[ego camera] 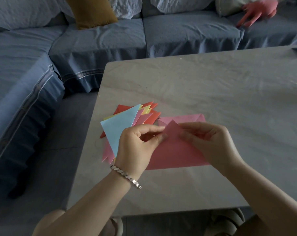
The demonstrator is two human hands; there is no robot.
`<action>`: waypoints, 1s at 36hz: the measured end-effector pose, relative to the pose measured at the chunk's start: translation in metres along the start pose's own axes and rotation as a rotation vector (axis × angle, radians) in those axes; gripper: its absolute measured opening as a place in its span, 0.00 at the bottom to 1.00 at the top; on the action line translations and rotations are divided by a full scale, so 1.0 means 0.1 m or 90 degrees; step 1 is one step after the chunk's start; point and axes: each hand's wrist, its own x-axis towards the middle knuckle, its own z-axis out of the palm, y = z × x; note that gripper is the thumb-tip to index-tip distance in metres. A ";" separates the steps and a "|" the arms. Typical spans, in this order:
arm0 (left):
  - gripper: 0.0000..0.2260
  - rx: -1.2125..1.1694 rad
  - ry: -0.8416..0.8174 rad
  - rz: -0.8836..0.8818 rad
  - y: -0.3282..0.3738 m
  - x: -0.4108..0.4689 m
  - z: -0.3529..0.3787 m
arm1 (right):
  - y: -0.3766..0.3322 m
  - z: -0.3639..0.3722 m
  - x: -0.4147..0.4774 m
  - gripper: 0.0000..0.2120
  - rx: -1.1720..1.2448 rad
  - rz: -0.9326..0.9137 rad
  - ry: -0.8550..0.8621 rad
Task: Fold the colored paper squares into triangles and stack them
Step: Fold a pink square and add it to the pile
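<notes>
A pink paper sheet is folded over on the grey table, its two corners meeting at a raised tip in front of me. My left hand, with a silver bracelet on the wrist, pinches the tip from the left. My right hand pinches it from the right. To the left lies a fanned stack of folded triangles, light blue on top with red, yellow and pink ones under it. More pink paper lies flat just behind the held sheet.
A blue-covered sofa wraps around the table's far and left sides, with a mustard cushion, pale pillows and a pink plush toy on it. The table's left edge runs close beside the stack.
</notes>
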 end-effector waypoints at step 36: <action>0.05 0.139 0.042 -0.463 -1.26 -0.03 -0.43 | 0.87 0.72 -0.12 0.19 -0.702 -0.213 -0.512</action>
